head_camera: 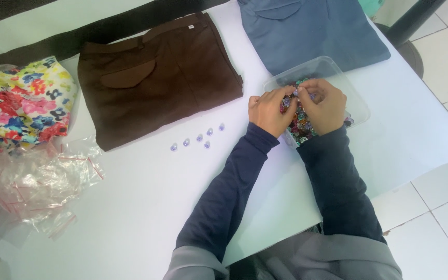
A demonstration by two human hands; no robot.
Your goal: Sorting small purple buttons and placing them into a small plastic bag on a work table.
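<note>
Hands, left (pixel 269 110), right (pixel 326 106), fingers pinched on beads (pixel 301 122) in tray (pixel 356 103)

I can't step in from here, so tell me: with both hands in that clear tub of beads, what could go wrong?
1. The clear tub sits close to the table's right edge; a nudge from the right hand might tip it off.
2. The loose purple beads on the bare top could roll, or be swept by the left hand's sleeve.
</note>
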